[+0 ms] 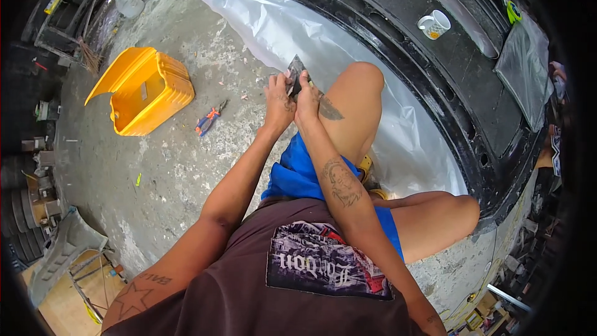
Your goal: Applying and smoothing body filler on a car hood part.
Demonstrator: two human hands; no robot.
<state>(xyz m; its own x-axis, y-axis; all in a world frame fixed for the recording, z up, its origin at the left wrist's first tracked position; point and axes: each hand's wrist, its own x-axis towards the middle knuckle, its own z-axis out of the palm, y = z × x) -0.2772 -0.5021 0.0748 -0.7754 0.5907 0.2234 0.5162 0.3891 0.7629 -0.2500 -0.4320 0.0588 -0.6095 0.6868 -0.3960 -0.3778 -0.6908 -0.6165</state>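
Dark flat piece [296, 73] is pinched by fingers of left hand [279, 96] and right hand [306, 101], near plastic sheet [261, 25]. Best gripped firmly, pointed tip aimed away from knee [364, 79].

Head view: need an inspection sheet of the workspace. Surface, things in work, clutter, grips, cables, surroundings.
Surface: worn, stained concrete floor; translucent plastic sheet along the black part.
Things in work: dark pointed flat piece, material unclear; large curved black part with slots.
Clutter: pliers and cut-open yellow container on the floor; white mug on the black part.
Grips: left hand and right hand both closed on the flat piece.
Cables: none clearly seen.
Surroundings: white jugs far left; grey panel lower left; edges dark.
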